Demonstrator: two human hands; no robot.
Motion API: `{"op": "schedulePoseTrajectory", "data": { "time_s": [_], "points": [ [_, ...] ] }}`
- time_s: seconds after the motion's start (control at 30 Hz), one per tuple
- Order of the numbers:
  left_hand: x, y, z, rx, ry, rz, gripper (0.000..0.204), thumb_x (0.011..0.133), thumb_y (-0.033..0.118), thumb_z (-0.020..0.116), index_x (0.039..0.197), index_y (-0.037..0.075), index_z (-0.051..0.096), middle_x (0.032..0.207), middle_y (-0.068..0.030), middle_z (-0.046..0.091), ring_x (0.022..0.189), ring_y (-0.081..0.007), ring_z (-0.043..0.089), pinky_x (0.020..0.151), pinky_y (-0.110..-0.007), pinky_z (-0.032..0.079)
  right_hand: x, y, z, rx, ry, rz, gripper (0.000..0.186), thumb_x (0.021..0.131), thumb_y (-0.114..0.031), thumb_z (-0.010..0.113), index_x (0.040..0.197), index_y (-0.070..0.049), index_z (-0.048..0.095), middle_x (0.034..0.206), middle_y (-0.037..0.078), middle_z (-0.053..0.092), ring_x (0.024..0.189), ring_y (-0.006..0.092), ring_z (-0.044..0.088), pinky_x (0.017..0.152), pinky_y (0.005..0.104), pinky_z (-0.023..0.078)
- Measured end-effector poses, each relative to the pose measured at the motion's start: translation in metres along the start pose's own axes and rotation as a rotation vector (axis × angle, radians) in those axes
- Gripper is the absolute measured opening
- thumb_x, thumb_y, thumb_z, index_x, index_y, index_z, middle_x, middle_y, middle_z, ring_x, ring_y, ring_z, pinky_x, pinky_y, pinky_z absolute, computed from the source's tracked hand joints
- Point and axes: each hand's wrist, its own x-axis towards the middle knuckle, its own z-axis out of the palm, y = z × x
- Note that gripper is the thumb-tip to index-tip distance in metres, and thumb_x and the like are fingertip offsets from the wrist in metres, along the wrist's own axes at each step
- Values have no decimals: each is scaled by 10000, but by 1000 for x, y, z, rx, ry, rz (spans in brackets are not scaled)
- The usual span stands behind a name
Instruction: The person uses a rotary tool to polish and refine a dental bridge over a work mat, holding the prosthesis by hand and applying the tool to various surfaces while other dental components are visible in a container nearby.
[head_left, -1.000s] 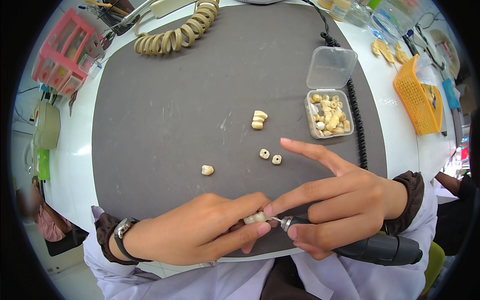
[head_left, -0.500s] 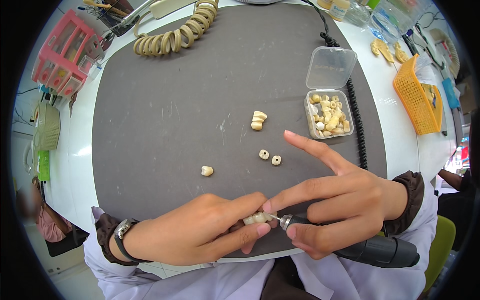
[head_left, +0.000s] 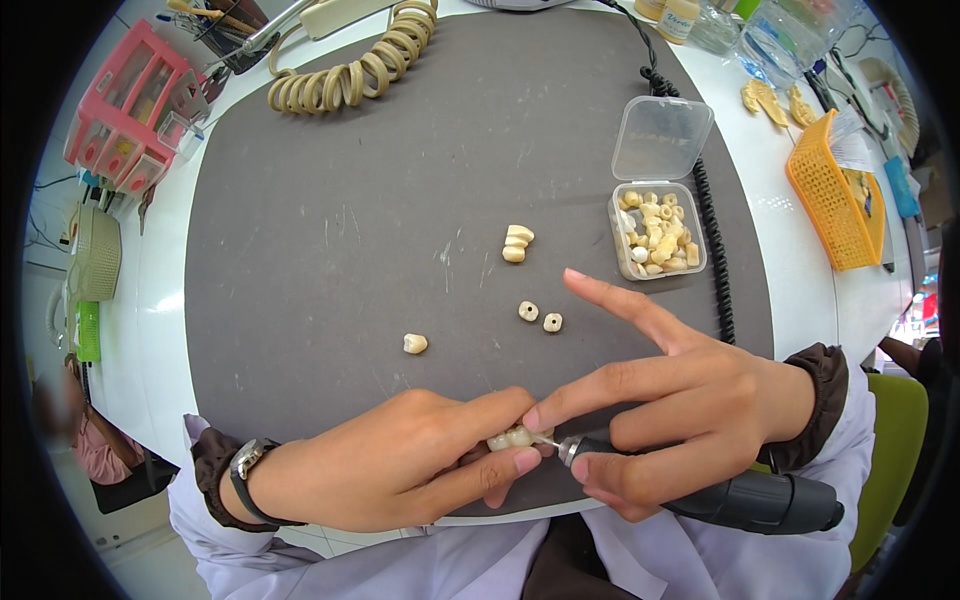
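Note:
My left hand (head_left: 400, 460) grips a short row of pale tooth crowns (head_left: 510, 436) between its fingers near the mat's front edge. My right hand (head_left: 680, 420) is closed around a black rotary handpiece (head_left: 750, 497), its thin bit (head_left: 548, 440) at the crowns, with one finger raised and another touching the work. On the grey mat (head_left: 320, 240) lie a single crown (head_left: 415, 343), two small pieces with dark holes (head_left: 540, 318) and a cream multi-unit piece (head_left: 517, 243). An open clear box (head_left: 625, 258) of cream pieces stands at the right.
A coiled beige hose (head_left: 330, 85) and black cord (head_left: 715, 260) border the mat. A pink drawer unit (head_left: 115, 100) stands left, a yellow basket (head_left: 830, 200) and bottles (head_left: 720, 30) right. Parts of other people (head_left: 105, 440) show at both sides, near a green chair (head_left: 890, 430).
My raised right finger has shifted slightly up, then a little back down, and my right hand with the handpiece has moved very slightly. My left hand stays almost still on the crowns.

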Motion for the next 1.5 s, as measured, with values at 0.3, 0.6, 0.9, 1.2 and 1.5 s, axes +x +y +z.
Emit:
{"op": "schedulePoseTrajectory", "data": {
  "time_s": [0.3,0.6,0.9,1.2,1.5],
  "points": [
    [0,1,-1,9,-7,2,196,1036,220,444,1034,29,492,658,-47,617,465,-192,562,456,-314,427,0,-2,-3,28,-40,-3,154,870,-61,666,719,-55,637,530,-23,341,991,220,702,1021,783,253],
    [0,0,0,4,3,6,188,1031,212,456,1003,29,489,658,-49,620,465,-191,564,452,-315,422,-1,-1,-2,8,-43,0,134,843,-27,672,717,-55,639,529,-23,342,987,214,702,1023,780,258],
    [0,1,0,17,-3,2,195,1034,217,452,1003,28,488,667,-48,627,457,-187,562,447,-314,423,0,-2,-3,15,-49,2,147,868,-63,668,724,-53,641,534,-22,354,993,216,701,1028,778,251],
    [0,-2,2,11,16,34,206,1036,228,448,999,30,492,672,-54,633,462,-194,564,448,-317,423,1,-2,-5,34,-79,-2,209,908,-156,667,730,-49,641,535,-19,356,1005,222,697,1027,780,246],
    [0,0,0,15,-6,-6,208,1037,227,443,993,29,489,671,-53,634,469,-197,569,454,-319,428,1,-2,-4,28,-66,14,215,912,-166,665,734,-46,643,540,-17,361,998,221,698,1030,778,246]
  ]
}}
